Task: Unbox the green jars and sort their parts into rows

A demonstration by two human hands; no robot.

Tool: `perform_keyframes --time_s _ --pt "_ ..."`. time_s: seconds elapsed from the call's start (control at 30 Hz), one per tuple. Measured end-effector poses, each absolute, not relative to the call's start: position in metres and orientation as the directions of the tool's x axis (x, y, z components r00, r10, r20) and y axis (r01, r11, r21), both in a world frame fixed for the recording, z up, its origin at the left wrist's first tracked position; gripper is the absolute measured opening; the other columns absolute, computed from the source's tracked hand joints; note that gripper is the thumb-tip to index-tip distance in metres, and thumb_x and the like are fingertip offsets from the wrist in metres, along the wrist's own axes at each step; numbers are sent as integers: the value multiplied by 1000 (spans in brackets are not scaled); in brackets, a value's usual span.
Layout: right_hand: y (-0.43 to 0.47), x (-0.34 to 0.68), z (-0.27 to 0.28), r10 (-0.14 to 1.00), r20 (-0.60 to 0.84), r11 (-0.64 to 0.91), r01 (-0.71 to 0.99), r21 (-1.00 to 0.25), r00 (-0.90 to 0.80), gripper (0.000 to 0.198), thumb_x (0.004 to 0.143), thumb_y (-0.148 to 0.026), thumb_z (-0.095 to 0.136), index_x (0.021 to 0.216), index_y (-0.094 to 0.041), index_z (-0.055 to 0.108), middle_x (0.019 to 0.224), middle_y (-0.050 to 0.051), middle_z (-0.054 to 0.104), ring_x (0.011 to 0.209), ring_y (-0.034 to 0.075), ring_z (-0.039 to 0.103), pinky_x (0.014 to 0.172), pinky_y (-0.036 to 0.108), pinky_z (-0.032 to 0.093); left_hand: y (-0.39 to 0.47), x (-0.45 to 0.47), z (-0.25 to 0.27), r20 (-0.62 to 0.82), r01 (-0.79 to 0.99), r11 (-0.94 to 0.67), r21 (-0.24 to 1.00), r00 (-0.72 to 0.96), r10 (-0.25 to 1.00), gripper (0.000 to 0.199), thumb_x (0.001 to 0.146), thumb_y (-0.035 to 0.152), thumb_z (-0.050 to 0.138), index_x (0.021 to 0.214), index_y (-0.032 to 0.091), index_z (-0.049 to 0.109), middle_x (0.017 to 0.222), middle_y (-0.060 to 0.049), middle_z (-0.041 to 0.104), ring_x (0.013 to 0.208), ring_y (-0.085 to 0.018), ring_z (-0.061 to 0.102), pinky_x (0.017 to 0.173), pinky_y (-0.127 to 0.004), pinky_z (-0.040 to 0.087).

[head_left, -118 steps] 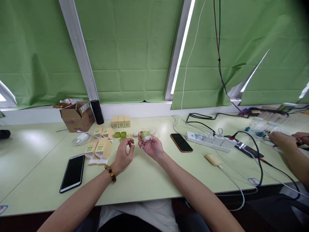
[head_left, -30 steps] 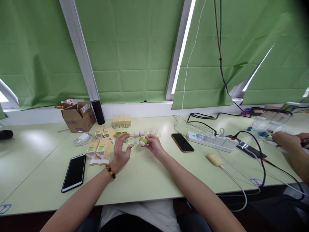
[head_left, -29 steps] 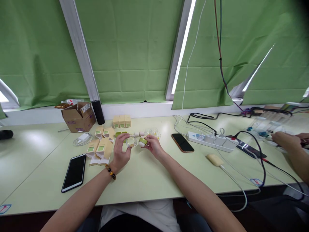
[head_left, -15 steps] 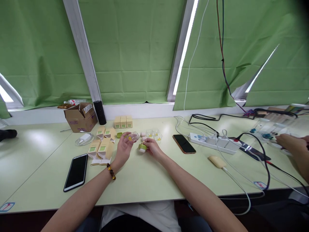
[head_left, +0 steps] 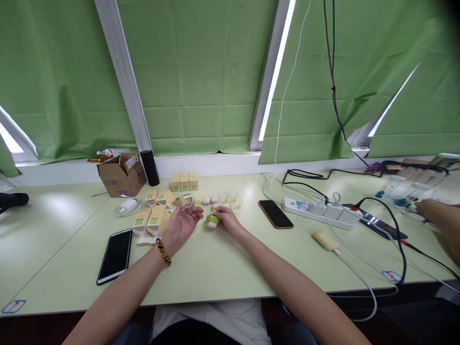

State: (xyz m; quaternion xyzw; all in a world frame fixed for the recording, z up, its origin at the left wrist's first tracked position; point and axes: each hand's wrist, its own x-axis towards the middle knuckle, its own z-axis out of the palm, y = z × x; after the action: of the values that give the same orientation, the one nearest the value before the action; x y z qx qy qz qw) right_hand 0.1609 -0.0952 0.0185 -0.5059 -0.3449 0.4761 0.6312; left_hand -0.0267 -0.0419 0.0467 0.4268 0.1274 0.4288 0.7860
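My left hand [head_left: 183, 225] is turned palm up with its fingers stretched out, and nothing lies in it. Just beyond its fingers is a clear plastic container [head_left: 187, 198], apparently on the table, with small yellow bits [head_left: 198, 202] beside it. Between thumb and fingers, my right hand [head_left: 227, 221] pinches a green cap with a white plug [head_left: 212, 220]. Behind that hand stand several clear cups with yellow bits [head_left: 230, 199] and small pale pink pieces [head_left: 207, 201]. Several beige cartons with green windows [head_left: 153, 220] are left of my left hand.
Three more cartons [head_left: 184, 182] stand at the back. A white-framed phone [head_left: 115, 256], a cardboard box [head_left: 122, 177] and a black cylinder [head_left: 149, 167] are leftward. On the right lie another phone [head_left: 275, 214], a power strip [head_left: 319, 213], cables and another person's hand [head_left: 434, 211].
My left hand has let go of the clear container, which now sits past the fingers, and the palm has turned up. The right hand keeps holding the green cap in nearly the same place.
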Motion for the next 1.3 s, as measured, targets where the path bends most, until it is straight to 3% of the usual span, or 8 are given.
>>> perform_keyframes --time_s 0.33,0.47,0.6,0.7,0.87,0.97,1.13,1.3 --pt "-98 160 23 950 -48 35 -259 -965 308 35 54 -38 86 68 -20 59 66 -3 60 64 16 59 58 30 53 -43 -26 48 199 -535 175 826 569 798 56 96 73 49 88 19 65 86 -12 73 84 -25 70 84 -46 55" --pt "-98 168 29 933 -25 83 -282 -956 359 34 56 -38 86 70 -20 61 69 -1 62 67 18 62 61 33 55 -47 -24 45 365 -344 -230 910 408 837 42 97 63 58 95 21 59 93 -8 71 85 -22 65 84 -40 52" --pt "-99 182 36 890 15 173 -308 -935 456 34 60 -41 84 73 -22 60 71 -2 62 71 17 62 63 31 55 -55 -27 38 609 148 -721 677 437 662 27 92 46 71 96 22 60 103 -7 65 99 -25 59 93 -41 45" --pt "-100 188 40 865 33 220 -320 -921 500 35 59 -43 85 72 -23 60 68 -3 58 68 16 59 61 29 54 -60 -27 30 532 317 -799 511 613 584 22 90 38 74 96 22 61 106 -8 65 104 -29 58 95 -44 42" --pt "-102 182 40 869 38 231 -337 -913 493 39 56 -44 89 71 -21 61 69 -3 60 69 16 60 63 30 55 -62 -24 24 354 461 -786 413 714 604 38 79 42 83 101 22 59 100 -5 66 100 -29 60 93 -45 40" --pt "-103 177 40 879 47 235 -345 -909 474 42 55 -46 91 71 -21 62 71 -3 61 71 16 61 65 29 55 -61 -24 27 390 477 -753 454 653 649 53 76 49 85 113 22 59 112 -8 66 109 -32 58 98 -48 40" --pt "-108 166 42 928 114 243 -342 -908 356 44 59 -50 94 74 -21 64 77 -3 63 76 15 62 71 30 56 -55 -26 33 472 226 -692 686 585 659 56 97 47 64 146 25 48 134 -11 59 111 -26 58 101 -44 45" --pt "-115 151 47 954 203 259 -267 -928 221 42 71 -54 90 84 -21 67 88 -1 66 84 18 67 81 35 59 -55 -23 36 558 25 -718 696 611 562 50 94 35 71 142 29 59 132 -10 59 109 -23 58 99 -39 48"
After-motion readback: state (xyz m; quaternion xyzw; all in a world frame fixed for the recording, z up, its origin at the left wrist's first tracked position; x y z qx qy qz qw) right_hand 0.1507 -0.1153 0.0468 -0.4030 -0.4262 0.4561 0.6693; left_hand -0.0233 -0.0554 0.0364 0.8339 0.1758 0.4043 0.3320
